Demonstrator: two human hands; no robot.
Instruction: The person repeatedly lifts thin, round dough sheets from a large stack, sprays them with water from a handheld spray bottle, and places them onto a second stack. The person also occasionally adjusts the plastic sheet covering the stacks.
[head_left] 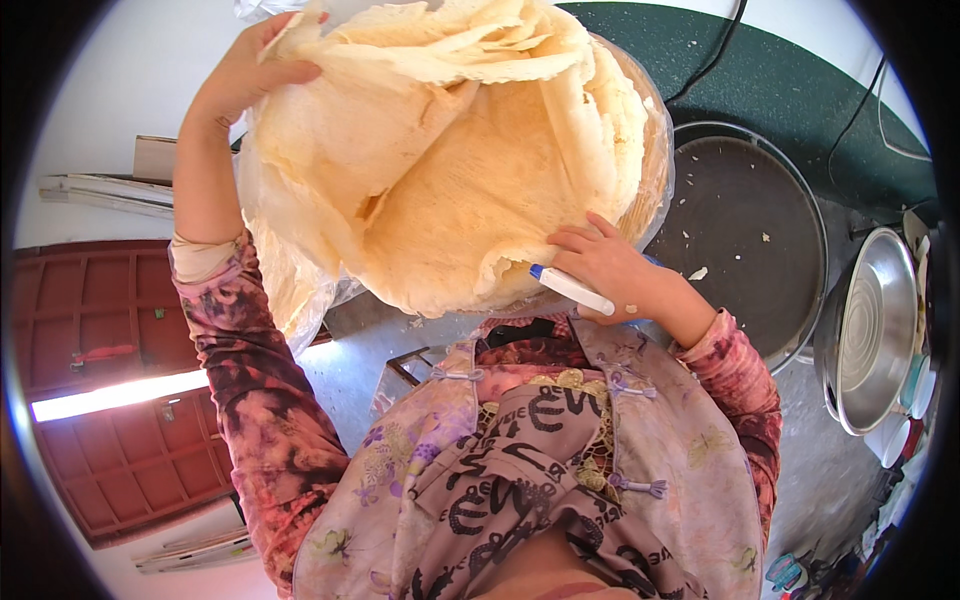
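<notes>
A large pile of thin, pale-yellow crisp sheets [470,170], folded and torn at the edges, fills the upper middle on a clear plastic wrapping [652,215]. My left hand [245,75] grips the pile's upper-left edge, thumb over the sheets. My right hand [625,275] is at the lower-right edge, closed around a white plastic implement with a blue tip [575,290], its fingertips resting against the sheets. More pale sheets in plastic [295,310] show below the pile's left side.
A round dark griddle [730,250] sits at the right, before a green curved surface [800,70] crossed by black cables. A steel basin [870,320] leans at far right near small bowls. Red metal doors [110,320] and wooden boards [105,195] are at left.
</notes>
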